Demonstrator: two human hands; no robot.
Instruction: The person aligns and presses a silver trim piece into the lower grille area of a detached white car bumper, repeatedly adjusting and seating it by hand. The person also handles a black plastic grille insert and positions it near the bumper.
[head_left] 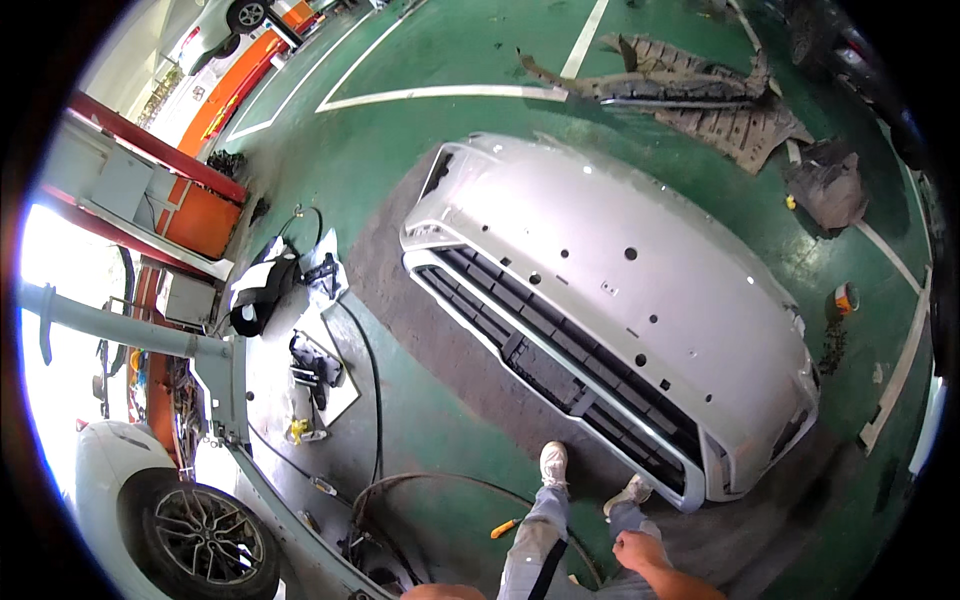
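A large silver car bumper (600,260) with a black slatted grille (560,345) lies on a dark mat, just ahead of my shoes. Several small holes dot its painted surface. My right hand (640,550) hangs beside my right leg, curled into a loose fist, with no object showing in it and apart from the bumper. Of my left arm only a strip of skin shows at the lower edge; the hand itself is out of sight. On the floor left of my legs lies a small orange-handled tool (505,528).
A dark hose (440,477) loops across the floor near my feet. To the left are black parts (315,365) on a white sheet, a lift post (220,385) and a car wheel (205,535). Dirty undertray panels (690,95) and a tape roll (846,298) lie beyond the bumper.
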